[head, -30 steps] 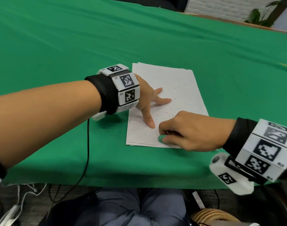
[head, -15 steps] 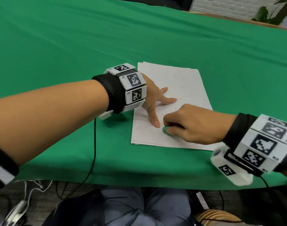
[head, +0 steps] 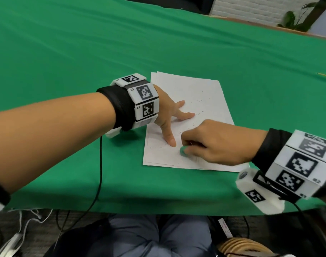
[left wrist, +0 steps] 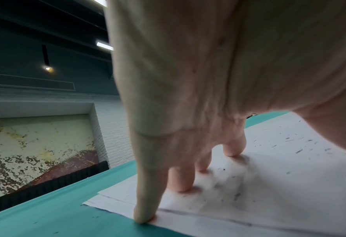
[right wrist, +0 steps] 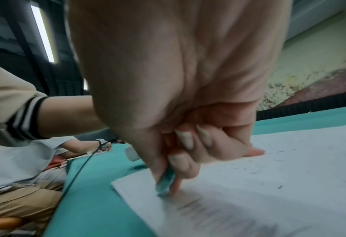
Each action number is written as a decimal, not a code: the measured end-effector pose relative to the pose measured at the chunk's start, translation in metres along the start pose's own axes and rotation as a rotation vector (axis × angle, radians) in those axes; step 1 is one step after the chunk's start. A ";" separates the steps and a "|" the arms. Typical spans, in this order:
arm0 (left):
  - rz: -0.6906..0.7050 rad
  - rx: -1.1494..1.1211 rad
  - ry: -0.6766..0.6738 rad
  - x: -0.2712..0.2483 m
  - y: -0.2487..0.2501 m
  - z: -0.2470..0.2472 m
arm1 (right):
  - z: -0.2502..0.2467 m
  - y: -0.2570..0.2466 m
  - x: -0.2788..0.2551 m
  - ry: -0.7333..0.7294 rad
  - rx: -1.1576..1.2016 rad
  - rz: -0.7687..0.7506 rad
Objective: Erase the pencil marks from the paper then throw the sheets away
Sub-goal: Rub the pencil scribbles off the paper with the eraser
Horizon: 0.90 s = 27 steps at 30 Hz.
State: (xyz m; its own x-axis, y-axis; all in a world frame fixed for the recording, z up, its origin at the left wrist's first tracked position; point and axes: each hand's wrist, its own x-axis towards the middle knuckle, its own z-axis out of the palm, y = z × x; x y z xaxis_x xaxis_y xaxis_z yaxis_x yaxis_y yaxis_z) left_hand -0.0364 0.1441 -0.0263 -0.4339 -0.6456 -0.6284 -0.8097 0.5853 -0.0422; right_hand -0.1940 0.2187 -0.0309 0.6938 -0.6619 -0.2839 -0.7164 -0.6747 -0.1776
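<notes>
On paper [head: 205,93]: L hand [head: 169,115] flat, R hand [head: 214,143] pinching eraser [head: 182,151].

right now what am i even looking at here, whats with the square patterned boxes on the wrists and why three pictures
A person is working with two bare hands; no robot. The patterned boxes are wrist bands with small cameras. One picture comes from a head-worn camera looking down; the other two look along each hand from the wrists. On the green tablecloth lies a small stack of paper sheets with pencil marks. The left hand presses its spread fingers on the paper. The right hand has a pinching grip on a green eraser touching the sheet. A pencil lies far right.
</notes>
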 end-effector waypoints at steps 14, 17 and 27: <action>-0.008 0.010 0.002 0.001 -0.001 0.001 | 0.004 0.004 0.000 -0.041 -0.025 0.007; -0.009 0.012 0.006 0.000 0.000 0.001 | 0.002 0.000 -0.007 -0.123 0.006 -0.018; -0.005 0.015 0.010 0.000 -0.001 0.002 | -0.003 0.000 -0.003 -0.106 -0.045 -0.034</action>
State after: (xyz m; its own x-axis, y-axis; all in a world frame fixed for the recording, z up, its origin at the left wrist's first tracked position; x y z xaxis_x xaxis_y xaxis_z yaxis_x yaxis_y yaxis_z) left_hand -0.0355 0.1444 -0.0276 -0.4342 -0.6530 -0.6205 -0.8058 0.5895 -0.0564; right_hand -0.1960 0.2201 -0.0272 0.7044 -0.6018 -0.3764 -0.6867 -0.7119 -0.1469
